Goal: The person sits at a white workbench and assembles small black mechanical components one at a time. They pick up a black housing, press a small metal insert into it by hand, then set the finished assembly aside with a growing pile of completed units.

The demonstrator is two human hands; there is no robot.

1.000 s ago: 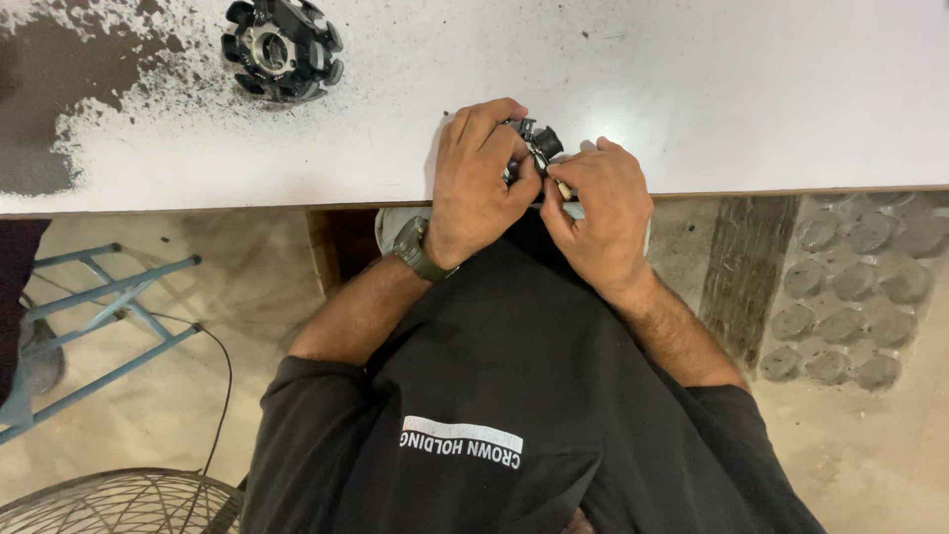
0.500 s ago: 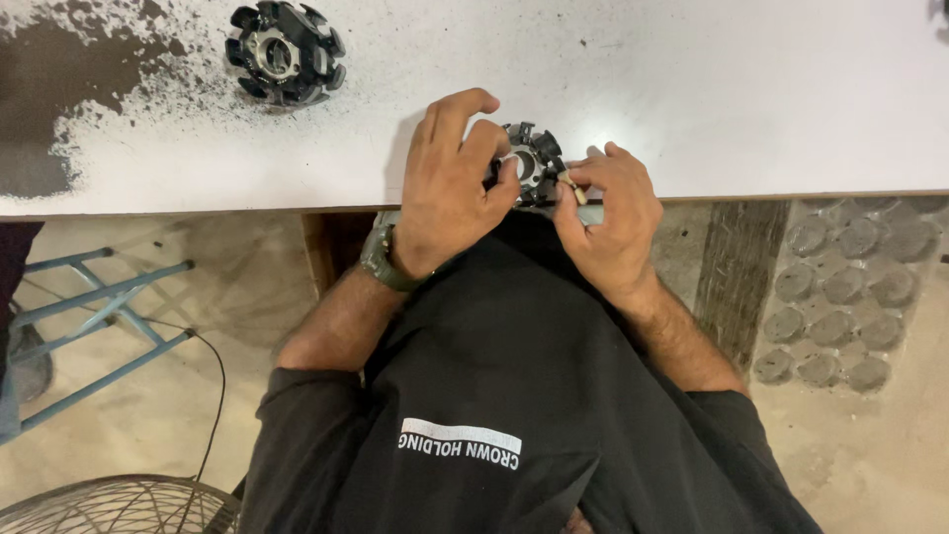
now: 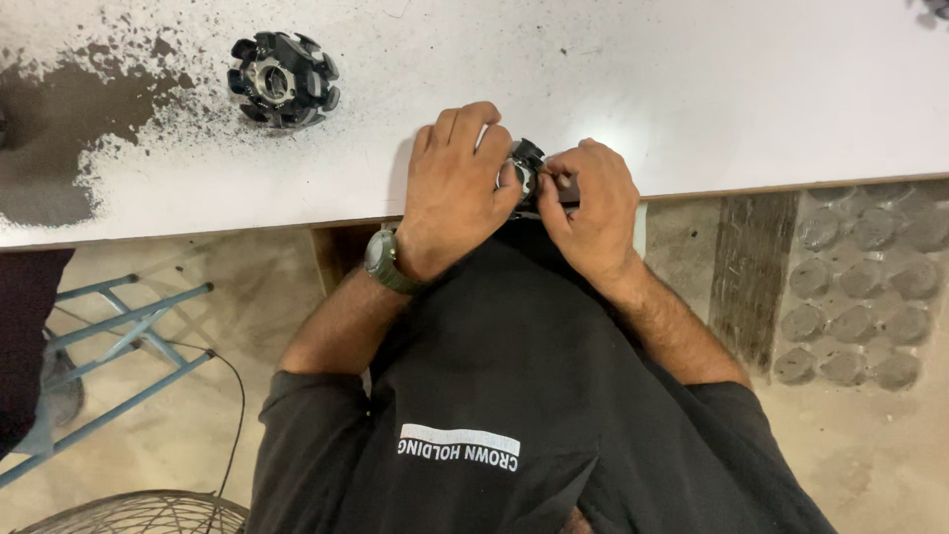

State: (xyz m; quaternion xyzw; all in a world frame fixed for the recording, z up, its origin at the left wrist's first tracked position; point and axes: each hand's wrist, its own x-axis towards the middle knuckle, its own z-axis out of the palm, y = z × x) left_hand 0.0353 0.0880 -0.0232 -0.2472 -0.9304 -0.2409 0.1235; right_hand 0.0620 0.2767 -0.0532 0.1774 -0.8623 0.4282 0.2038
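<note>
Wheel (image 3: 525, 168) held on edge between left hand (image 3: 457, 188) and right hand (image 3: 590, 203).

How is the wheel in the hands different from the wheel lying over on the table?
The held wheel sits at the table's edge, mostly hidden by the left hand and right hand; the far wheel lies flat, untouched, fully showing, beside dark dust. Both look black with silvery middles.

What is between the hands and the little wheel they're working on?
Nothing visible. The left hand lies over the small wheel and the right hand pinches it from the other side, at the white table's near edge. A second wheel sits apart, further up on the left.
</note>
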